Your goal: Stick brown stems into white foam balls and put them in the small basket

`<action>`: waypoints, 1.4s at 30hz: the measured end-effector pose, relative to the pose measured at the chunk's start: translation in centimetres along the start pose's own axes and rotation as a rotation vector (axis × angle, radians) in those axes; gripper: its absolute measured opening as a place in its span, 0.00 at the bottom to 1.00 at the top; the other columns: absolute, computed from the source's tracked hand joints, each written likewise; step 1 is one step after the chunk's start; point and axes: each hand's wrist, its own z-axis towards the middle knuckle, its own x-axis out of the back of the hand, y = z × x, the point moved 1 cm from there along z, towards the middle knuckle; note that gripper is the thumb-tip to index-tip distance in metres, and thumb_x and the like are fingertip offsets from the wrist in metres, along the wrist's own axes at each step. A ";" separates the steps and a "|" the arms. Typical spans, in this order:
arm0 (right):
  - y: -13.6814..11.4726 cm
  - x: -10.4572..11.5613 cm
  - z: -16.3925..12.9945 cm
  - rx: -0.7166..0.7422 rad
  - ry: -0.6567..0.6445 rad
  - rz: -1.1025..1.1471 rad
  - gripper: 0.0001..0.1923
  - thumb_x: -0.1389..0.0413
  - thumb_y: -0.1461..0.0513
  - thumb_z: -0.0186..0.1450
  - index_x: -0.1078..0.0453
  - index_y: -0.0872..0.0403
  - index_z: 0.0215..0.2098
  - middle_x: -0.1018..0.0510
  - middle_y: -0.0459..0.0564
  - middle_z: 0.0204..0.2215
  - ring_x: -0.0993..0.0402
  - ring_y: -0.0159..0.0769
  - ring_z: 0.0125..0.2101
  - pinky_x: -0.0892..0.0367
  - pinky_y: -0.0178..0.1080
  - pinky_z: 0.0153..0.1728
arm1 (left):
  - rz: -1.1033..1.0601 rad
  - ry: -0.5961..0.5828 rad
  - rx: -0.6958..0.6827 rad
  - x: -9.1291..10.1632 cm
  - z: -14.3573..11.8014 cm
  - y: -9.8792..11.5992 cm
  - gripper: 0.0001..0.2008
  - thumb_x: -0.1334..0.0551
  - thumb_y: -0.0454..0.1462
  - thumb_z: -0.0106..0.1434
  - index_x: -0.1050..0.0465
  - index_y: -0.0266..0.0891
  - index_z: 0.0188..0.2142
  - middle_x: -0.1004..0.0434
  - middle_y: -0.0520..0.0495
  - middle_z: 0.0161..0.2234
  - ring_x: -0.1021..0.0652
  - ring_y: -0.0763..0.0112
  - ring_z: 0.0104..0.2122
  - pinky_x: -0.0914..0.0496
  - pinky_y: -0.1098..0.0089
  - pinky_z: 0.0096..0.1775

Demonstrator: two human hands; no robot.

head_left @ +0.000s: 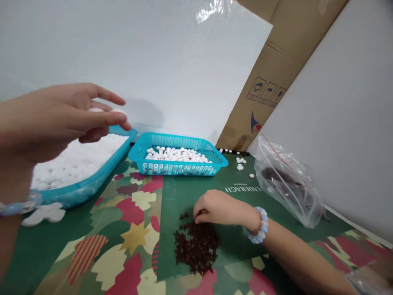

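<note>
My left hand (64, 116) hovers above the large blue tray (101, 172) of white foam pieces, fingers loosely curled around two white round pieces (104, 110). My right hand (219, 209) rests on the green mat, fingertips pinched at the top edge of a pile of small dark brown bits (196, 246). A pale bead bracelet (259, 225) circles that wrist. A smaller blue basket (178, 168) holding white balls stands behind the pile.
A clear zip bag (287, 184) with dark bits lies at the right. Loose white balls (239, 162) sit by a leaning cardboard box (270, 86). A white foam shape (46, 213) lies at the left. The table carries a patterned green, red and yellow cover.
</note>
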 end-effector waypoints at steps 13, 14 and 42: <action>-0.1 4.2 -0.6 -0.086 0.335 0.680 0.06 0.57 0.66 0.54 0.45 0.57 0.20 0.32 0.44 0.18 0.52 0.17 0.11 0.54 0.25 0.10 | -0.461 -0.378 -0.174 -5.5 -0.3 1.5 0.06 0.50 0.37 0.50 0.39 0.35 0.25 0.47 0.59 0.08 0.44 0.86 0.09 0.51 0.83 0.12; -0.3 4.5 -0.5 -0.087 0.355 0.834 0.06 0.56 0.66 0.53 0.46 0.57 0.19 0.33 0.43 0.17 0.55 0.17 0.10 0.56 0.25 0.09 | -0.465 -0.405 -0.173 -5.8 -0.4 1.5 0.06 0.50 0.37 0.50 0.39 0.36 0.24 0.47 0.59 0.08 0.45 0.85 0.09 0.51 0.82 0.12; 2.9 1.9 -1.8 -0.054 -0.060 0.261 0.06 0.50 0.72 0.49 0.33 0.59 0.22 0.29 0.45 0.21 0.35 0.27 0.23 0.42 0.30 0.25 | -0.661 -0.226 0.156 -8.9 0.4 0.9 0.14 0.46 0.43 0.44 0.44 0.37 0.11 0.51 0.57 0.08 0.48 0.85 0.08 0.56 0.77 0.12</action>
